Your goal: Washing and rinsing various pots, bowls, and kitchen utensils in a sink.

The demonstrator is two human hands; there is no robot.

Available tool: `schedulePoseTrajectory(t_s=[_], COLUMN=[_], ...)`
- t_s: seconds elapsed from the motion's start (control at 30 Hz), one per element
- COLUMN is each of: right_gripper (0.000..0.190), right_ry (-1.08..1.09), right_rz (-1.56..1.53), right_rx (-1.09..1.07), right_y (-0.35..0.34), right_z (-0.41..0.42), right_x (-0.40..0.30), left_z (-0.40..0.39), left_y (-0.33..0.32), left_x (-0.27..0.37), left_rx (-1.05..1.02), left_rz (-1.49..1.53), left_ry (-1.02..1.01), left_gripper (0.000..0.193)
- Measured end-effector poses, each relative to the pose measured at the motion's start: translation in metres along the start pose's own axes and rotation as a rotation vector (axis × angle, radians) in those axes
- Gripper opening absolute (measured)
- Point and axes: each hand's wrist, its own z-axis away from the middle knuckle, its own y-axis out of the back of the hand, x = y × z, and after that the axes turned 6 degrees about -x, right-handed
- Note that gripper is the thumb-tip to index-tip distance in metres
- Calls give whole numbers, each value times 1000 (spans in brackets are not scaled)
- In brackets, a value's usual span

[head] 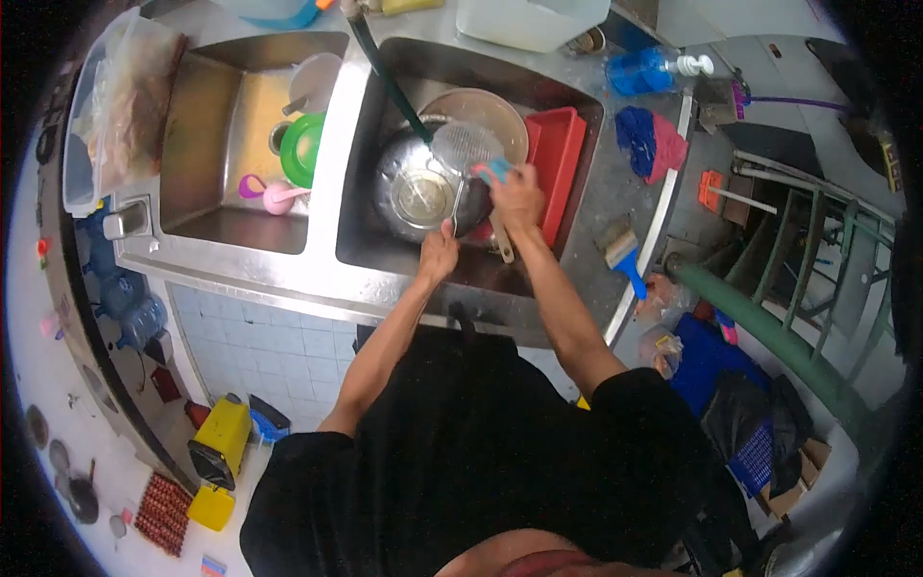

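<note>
My left hand (pixel 438 254) grips the thin handle of a wire-mesh strainer (pixel 467 146) over the right-hand sink basin. In my right hand (pixel 519 200) is a blue and pink sponge or cloth (pixel 492 171), against or just over the strainer's near edge. Below them a shiny metal bowl (pixel 422 198) appears to lie bottom up. Behind it leans a round beige pan or lid (pixel 508 119), partly covered by the strainer. A red plastic tray (pixel 562 169) stands along the basin's right wall. A beige utensil handle (pixel 502 238) pokes out under my right wrist.
A dark green hose (pixel 389 83) hangs into the basin. The left basin (pixel 231 137) holds a green bowl (pixel 299 151) and a pink ladle (pixel 280 197). On the right counter are a blue soap bottle (pixel 638 72), a blue-pink cloth (pixel 649 144) and a blue-handled brush (pixel 626 256).
</note>
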Motion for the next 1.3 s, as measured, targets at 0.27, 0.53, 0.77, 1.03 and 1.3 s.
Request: schedulePoseTrajectory(t_s=[0.27, 0.53, 0.77, 1.03, 1.3], right_gripper=[57, 62, 60, 61, 62], right_ry=[-81, -78, 3, -396, 86], right_rz=[-183, -98, -123, -218, 35], right_rx=[-90, -199, -210, -35, -197], right_y=[1, 9, 21, 60, 18], right_z=[-28, -44, -17, -16, -107], right_x=[10, -2, -6, 34, 6], left_z=[6, 13, 6, 58, 42], left_y=[14, 30, 24, 32, 54], left_x=[-1, 10, -6, -5, -28], left_rx=[-166, -295, -68, 201, 361], left_rz=[242, 389, -131, -690, -876], left_ry=[97, 184, -84, -95, -412], left_gripper=[72, 65, 72, 51, 48])
